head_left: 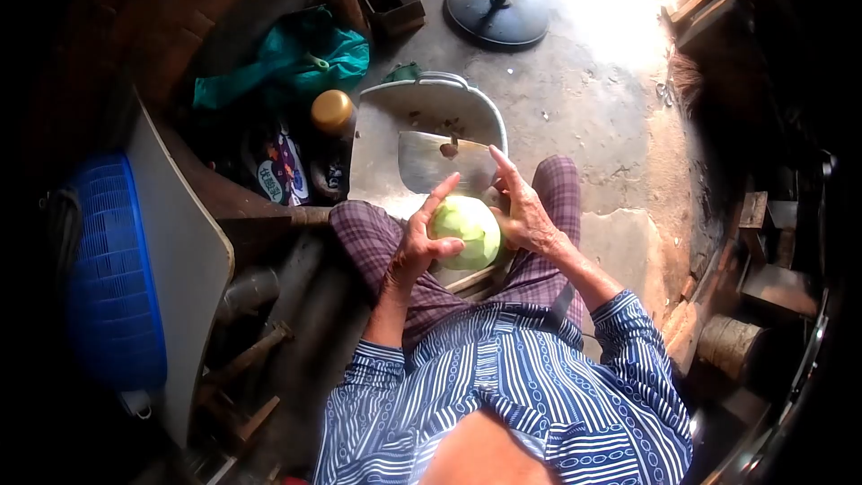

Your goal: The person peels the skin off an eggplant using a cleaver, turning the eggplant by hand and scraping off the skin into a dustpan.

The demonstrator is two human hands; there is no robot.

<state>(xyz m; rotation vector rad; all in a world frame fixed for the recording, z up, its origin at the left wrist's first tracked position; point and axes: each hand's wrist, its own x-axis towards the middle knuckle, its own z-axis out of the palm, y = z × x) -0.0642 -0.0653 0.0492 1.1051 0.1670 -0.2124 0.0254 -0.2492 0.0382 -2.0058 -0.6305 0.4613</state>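
A round, pale green cabbage (466, 233) sits between my two hands, above my lap. My left hand (419, 238) cups its left side, the thumb pressed across the front and the index finger reaching up past the top. Against the right side rests my right hand (530, 218), with its index finger pointing up and the other fingers curled, partly hidden. Just beyond the cabbage is a grey-white tub (505, 117) between my knees. A broad pale sheet or blade (422, 162) with a brown spot lies at the tub; its kind is unclear.
A teal plastic bag (287, 58), a jar with a golden lid (331, 111) and a printed packet (272, 175) are at the left. A fan's round base (496, 13) stands ahead. A blue basket (115, 269) leans far left; wooden pieces (729, 346) line the right.
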